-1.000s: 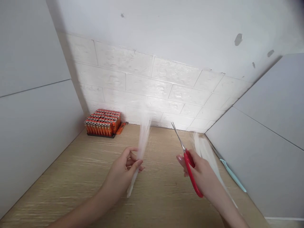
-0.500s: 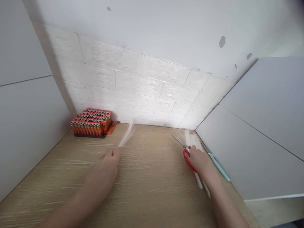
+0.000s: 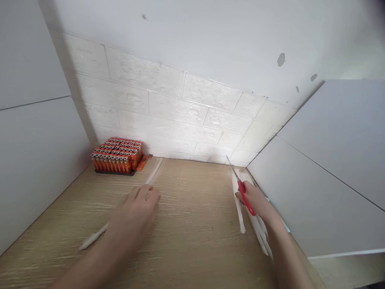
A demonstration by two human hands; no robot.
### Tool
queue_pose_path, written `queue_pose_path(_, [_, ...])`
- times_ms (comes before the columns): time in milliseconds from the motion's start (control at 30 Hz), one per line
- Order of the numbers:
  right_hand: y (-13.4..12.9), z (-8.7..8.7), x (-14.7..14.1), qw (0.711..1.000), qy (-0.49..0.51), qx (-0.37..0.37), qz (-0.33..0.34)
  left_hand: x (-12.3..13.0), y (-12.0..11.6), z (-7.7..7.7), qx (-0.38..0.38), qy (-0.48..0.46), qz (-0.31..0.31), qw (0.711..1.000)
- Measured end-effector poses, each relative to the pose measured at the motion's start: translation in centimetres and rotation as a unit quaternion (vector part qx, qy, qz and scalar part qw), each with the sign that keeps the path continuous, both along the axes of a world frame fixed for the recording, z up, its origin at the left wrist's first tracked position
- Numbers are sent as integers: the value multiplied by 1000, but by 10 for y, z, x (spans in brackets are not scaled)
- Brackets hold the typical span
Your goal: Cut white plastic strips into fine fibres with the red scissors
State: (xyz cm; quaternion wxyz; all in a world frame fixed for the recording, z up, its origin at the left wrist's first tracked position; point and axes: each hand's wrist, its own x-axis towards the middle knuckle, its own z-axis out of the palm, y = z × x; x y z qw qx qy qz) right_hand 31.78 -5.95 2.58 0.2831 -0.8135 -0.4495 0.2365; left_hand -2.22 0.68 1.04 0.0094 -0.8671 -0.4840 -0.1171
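My left hand [image 3: 140, 204] is palm down on the wooden surface, its fingers bent over a thin bundle of white, translucent strands [image 3: 155, 170]. The bundle's far end lies near the back wall, and its narrow white tail [image 3: 88, 243] comes out below my wrist. What my fingertips do is partly hidden. My right hand [image 3: 254, 198] is wrapped around red-handled scissors [image 3: 246, 197], whose blades point up and left and look closed. Beneath that hand lie several similar white bundles [image 3: 239, 210], partly covered by my hand and forearm.
A block of orange batteries [image 3: 117, 156] stands in a dark tray at the back left, beside an orange cutter-like tool [image 3: 143, 162]. A light-blue handle [image 3: 285, 225] shows behind my right forearm. Grey panels [image 3: 36, 152] stand at both sides, with a white brick-pattern wall [image 3: 177, 108] behind.
My left hand has turned palm down over its bundle, whose fanned end is now narrower and whose tail now shows. The scissors have turned, and their blades have closed.
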Motion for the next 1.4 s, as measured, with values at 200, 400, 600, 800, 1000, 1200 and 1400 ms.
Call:
queue_pose_path(200, [-4,11,-25,965,225,125,50,13,-26,4,-371,-238,-176,880])
queue_pose_path(400, [-6,-5,-93,920,325,196,96,20,-36,-2,-547,-352,-188,736])
queue_pose_path(600, [-12,-27,-131,914,308,220,148,30,-33,-23,-623,-488,-203,577])
queue_pose_path(800, [-13,-35,-136,911,293,227,179,33,-30,-41,-628,-531,-154,548])
queue_pose_path(1000, [-14,-42,-137,900,335,198,195,29,-33,-35,-608,-512,-153,587])
queue_pose_path(1200, [-11,-49,-133,889,388,139,198,30,-38,-22,-555,-475,-193,655])
queue_pose_path(1400, [-6,-51,-120,890,398,85,205,28,-31,-24,-519,-491,-174,677])
